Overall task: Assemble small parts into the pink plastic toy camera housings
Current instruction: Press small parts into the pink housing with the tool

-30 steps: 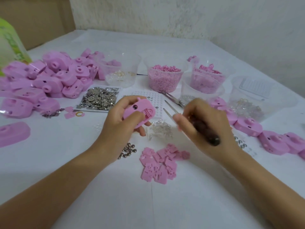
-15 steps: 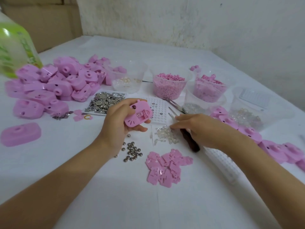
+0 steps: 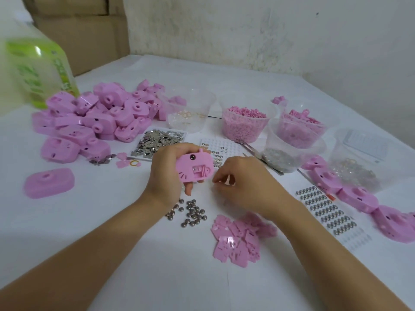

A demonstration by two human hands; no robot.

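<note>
White table against stained wall. Clear tub filled with pink pellets. Pink housing gripped in left hand; right hand curled, hold undeterminable.

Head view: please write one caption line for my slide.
Left hand holds a pink camera housing; right hand, fingers curled, beside it, near steel balls and pink plates.

left hand: raised, gripping housing | right hand: low, fingertips pinched together (contents hidden) | forearms converge
</note>
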